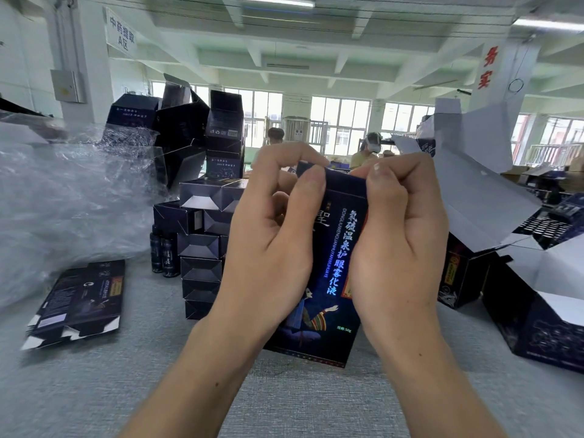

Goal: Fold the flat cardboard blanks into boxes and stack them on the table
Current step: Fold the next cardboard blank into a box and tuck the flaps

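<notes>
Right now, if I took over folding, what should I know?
Left hand grips the top end of the tall dark-blue printed cardboard box, thumb on its top edge.
Right hand grips the same end from the other side.
Done: a stack of folded dark boxes stands behind on the grey table.
Left: close this box, stack it, then fold the flat dark cardboard blank lying left.

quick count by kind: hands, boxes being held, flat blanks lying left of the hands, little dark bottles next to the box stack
hands: 2, left hand and right hand
held box: 1, gripped by both hands at its top end
flat blank: 1 in view, may hide more beneath
dark bottles: 2
total: 6
</notes>
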